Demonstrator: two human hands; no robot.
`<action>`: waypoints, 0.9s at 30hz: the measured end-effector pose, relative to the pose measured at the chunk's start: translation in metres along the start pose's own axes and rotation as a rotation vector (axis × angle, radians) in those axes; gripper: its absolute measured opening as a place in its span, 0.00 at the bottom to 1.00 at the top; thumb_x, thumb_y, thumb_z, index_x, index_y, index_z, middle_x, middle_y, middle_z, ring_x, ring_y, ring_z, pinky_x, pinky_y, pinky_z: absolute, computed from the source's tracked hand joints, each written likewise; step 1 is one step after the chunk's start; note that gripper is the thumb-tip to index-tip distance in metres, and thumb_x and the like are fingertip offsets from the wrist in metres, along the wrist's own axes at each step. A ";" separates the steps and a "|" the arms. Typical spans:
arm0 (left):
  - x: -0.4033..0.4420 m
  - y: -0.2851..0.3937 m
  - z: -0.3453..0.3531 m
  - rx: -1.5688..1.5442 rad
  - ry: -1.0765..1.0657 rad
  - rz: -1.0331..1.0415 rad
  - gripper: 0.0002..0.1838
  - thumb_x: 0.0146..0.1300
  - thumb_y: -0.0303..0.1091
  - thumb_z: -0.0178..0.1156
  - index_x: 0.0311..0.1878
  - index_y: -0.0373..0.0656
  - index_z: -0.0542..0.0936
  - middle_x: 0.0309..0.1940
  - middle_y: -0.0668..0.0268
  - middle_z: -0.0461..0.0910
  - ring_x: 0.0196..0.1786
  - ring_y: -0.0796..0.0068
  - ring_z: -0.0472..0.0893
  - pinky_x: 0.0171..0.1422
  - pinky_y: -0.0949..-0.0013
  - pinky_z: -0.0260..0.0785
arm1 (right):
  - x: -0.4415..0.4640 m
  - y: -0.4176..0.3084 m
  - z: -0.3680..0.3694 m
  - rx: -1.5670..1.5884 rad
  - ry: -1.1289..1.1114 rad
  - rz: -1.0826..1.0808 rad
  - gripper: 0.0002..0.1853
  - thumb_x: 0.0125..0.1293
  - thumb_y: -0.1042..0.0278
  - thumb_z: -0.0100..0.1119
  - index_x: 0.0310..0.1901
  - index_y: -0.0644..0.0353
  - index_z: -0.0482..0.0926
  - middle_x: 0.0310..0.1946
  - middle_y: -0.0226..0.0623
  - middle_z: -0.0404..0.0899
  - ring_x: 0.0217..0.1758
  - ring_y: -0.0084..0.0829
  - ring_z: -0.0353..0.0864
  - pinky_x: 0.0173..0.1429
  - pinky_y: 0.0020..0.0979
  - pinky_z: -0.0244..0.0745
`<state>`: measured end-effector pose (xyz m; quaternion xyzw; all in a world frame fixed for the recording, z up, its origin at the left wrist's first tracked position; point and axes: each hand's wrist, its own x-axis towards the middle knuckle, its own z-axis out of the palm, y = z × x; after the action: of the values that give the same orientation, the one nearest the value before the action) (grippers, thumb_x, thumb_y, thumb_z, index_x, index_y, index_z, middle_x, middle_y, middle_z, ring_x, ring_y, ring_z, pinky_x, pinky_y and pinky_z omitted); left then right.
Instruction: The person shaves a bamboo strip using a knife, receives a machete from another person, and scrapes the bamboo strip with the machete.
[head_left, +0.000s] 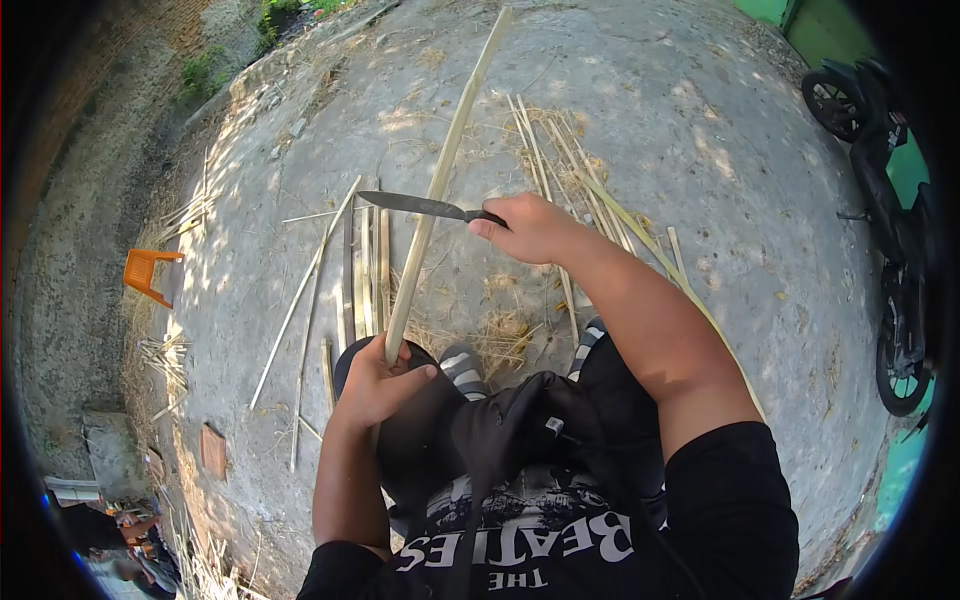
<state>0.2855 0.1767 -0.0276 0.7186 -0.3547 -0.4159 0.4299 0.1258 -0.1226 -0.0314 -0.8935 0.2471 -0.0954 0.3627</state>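
Strip (445,165), pale, slants up from my left hand (378,388), its fingers gripping the lower part; my right hand (525,228) clasps the knife (410,205), blade crossing it. Judgement: knife work underway — this piece unfinished. Loose strips (366,265) lie ahead — finished or waiting, I cannot tell.

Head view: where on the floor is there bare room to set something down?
Widest: the floor between the right-hand strips and the motorcycle. Another patch lies between the orange stool and the left-hand strips. It is crowded beyond the left hand, at the parallel strips, and between the socks, where shavings lie.
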 end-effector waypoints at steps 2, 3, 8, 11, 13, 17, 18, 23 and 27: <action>0.001 0.004 -0.001 0.060 0.013 -0.015 0.20 0.56 0.31 0.80 0.39 0.44 0.74 0.26 0.79 0.71 0.29 0.88 0.68 0.31 0.76 0.61 | 0.001 0.007 0.004 -0.063 0.036 -0.038 0.28 0.78 0.38 0.55 0.37 0.60 0.81 0.26 0.51 0.82 0.36 0.55 0.85 0.41 0.51 0.77; 0.001 0.006 -0.001 0.091 0.018 -0.025 0.20 0.57 0.31 0.80 0.39 0.44 0.74 0.26 0.79 0.71 0.29 0.88 0.68 0.32 0.76 0.61 | 0.000 0.008 0.006 -0.093 0.055 -0.055 0.28 0.78 0.38 0.55 0.37 0.60 0.82 0.26 0.50 0.82 0.35 0.56 0.85 0.41 0.51 0.77; 0.002 0.005 -0.002 0.087 -0.005 -0.024 0.19 0.57 0.30 0.79 0.40 0.43 0.74 0.26 0.78 0.71 0.30 0.87 0.69 0.32 0.76 0.62 | -0.007 -0.016 0.008 -0.195 -0.044 -0.130 0.28 0.77 0.36 0.55 0.40 0.57 0.84 0.31 0.49 0.85 0.42 0.54 0.87 0.48 0.51 0.80; -0.003 0.007 -0.001 0.138 -0.025 -0.033 0.18 0.58 0.29 0.78 0.40 0.42 0.74 0.26 0.78 0.71 0.30 0.87 0.69 0.32 0.76 0.62 | 0.000 0.003 -0.010 -0.096 -0.048 0.028 0.27 0.77 0.37 0.55 0.40 0.57 0.84 0.32 0.49 0.85 0.43 0.55 0.87 0.48 0.53 0.79; -0.001 0.005 -0.003 0.145 -0.021 -0.023 0.18 0.58 0.30 0.78 0.40 0.42 0.74 0.26 0.78 0.71 0.30 0.87 0.69 0.32 0.76 0.62 | 0.001 0.001 -0.016 -0.066 -0.027 0.039 0.27 0.77 0.37 0.54 0.40 0.56 0.84 0.32 0.49 0.85 0.43 0.56 0.86 0.49 0.54 0.79; 0.003 0.003 -0.002 0.126 -0.053 0.006 0.18 0.58 0.27 0.78 0.41 0.43 0.73 0.27 0.79 0.70 0.30 0.88 0.69 0.32 0.77 0.62 | -0.009 -0.009 0.005 -0.139 -0.028 -0.156 0.27 0.77 0.37 0.54 0.41 0.57 0.84 0.33 0.49 0.85 0.44 0.56 0.86 0.49 0.54 0.78; 0.000 0.006 -0.002 0.126 -0.067 0.003 0.19 0.59 0.25 0.77 0.42 0.44 0.73 0.28 0.79 0.70 0.30 0.89 0.69 0.32 0.78 0.61 | -0.008 -0.008 0.004 -0.140 -0.052 -0.155 0.27 0.77 0.37 0.54 0.41 0.57 0.84 0.34 0.49 0.85 0.44 0.56 0.86 0.49 0.53 0.78; -0.001 0.008 -0.003 0.213 -0.048 -0.012 0.18 0.60 0.24 0.76 0.41 0.44 0.73 0.28 0.79 0.70 0.29 0.89 0.69 0.32 0.79 0.62 | 0.005 0.035 -0.018 -0.021 0.016 0.099 0.28 0.77 0.37 0.54 0.42 0.58 0.84 0.33 0.50 0.85 0.43 0.56 0.86 0.48 0.52 0.78; -0.003 -0.001 -0.005 -0.054 -0.044 -0.024 0.18 0.60 0.25 0.76 0.41 0.45 0.73 0.28 0.80 0.70 0.30 0.90 0.69 0.32 0.79 0.62 | -0.010 0.004 -0.010 -0.032 0.029 -0.012 0.27 0.78 0.37 0.55 0.42 0.58 0.84 0.30 0.50 0.83 0.40 0.53 0.86 0.46 0.50 0.78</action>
<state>0.2895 0.1809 -0.0260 0.7017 -0.3439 -0.4461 0.4363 0.1123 -0.1259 -0.0274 -0.8992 0.2483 -0.1065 0.3441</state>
